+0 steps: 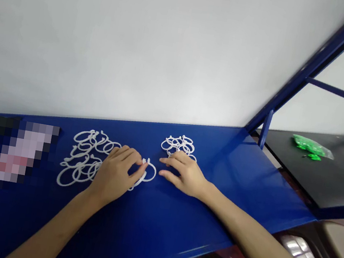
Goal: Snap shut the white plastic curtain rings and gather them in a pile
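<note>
My left hand [116, 172] lies palm down on the blue shelf [149, 226], its thumb and fingers pinched on a white plastic ring [149, 172]. To its left spreads a loose pile of several white rings [83, 156]. My right hand [182, 172] rests flat beside the held ring, fingers stretched out toward the left. Right behind it lies a smaller cluster of white rings [178, 144], partly covered by the fingers.
A white wall rises behind the shelf. A blurred-out patch [13, 151] lies at the far left. To the right, a blue frame post [314, 65] slants up, and a black surface [323, 172] carries a bag of green parts [310, 147].
</note>
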`<control>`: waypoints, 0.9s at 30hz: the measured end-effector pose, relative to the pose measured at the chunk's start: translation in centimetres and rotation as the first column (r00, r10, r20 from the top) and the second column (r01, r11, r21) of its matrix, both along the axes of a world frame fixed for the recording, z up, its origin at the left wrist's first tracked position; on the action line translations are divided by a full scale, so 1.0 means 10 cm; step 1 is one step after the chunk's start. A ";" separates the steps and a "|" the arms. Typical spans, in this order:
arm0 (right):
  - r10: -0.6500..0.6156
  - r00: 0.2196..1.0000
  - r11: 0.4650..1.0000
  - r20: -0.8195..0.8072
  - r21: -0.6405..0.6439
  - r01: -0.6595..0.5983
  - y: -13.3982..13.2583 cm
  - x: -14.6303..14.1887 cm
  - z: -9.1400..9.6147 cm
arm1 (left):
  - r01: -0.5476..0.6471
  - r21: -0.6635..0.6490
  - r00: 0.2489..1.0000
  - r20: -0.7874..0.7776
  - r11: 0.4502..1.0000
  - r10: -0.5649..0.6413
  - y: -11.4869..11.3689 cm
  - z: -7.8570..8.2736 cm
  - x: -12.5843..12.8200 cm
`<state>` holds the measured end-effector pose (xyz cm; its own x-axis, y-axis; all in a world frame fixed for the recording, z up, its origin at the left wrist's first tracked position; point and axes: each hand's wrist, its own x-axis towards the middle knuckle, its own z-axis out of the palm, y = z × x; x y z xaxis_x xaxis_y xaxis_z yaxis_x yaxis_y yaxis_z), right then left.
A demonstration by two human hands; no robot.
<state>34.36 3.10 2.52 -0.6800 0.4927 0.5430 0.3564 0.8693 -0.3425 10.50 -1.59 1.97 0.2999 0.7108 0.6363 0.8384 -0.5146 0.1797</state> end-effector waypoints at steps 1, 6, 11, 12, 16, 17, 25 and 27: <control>0.026 0.999 1.000 0.023 -0.006 -0.026 -0.01 -0.01 -0.01 | 0.019 0.012 1.000 -0.001 1.000 -0.019 -0.01 0.00 0.02; 0.115 0.990 0.993 0.079 -0.049 -0.111 -0.07 -0.06 -0.02 | 0.072 0.025 0.997 -0.008 0.997 -0.072 -0.07 0.01 0.13; 0.081 0.995 0.995 0.052 -0.057 -0.078 -0.06 -0.06 -0.03 | 0.101 -0.029 0.995 0.011 0.994 -0.101 -0.08 -0.01 0.15; 0.079 0.996 0.995 0.042 -0.056 -0.077 -0.06 -0.06 -0.03 | 0.107 -0.056 0.994 0.015 0.993 -0.106 -0.08 -0.02 0.15; 0.071 0.997 0.996 0.023 -0.049 -0.070 -0.04 -0.04 -0.03 | 0.101 -0.181 0.995 0.008 0.978 -0.102 -0.08 -0.03 0.12; 0.067 0.997 0.997 0.026 -0.049 -0.066 -0.03 -0.04 -0.03 | 0.098 -0.209 0.995 0.005 0.973 -0.099 -0.08 -0.03 0.12; 0.045 0.999 0.999 0.024 -0.021 -0.045 -0.03 -0.03 -0.02 | 0.095 -0.307 0.995 -0.004 0.947 -0.101 -0.06 -0.05 0.12; 0.038 0.999 0.999 0.010 -0.020 -0.037 -0.03 -0.03 -0.02 | 0.086 -0.324 0.994 -0.037 0.942 -0.104 -0.05 -0.07 0.12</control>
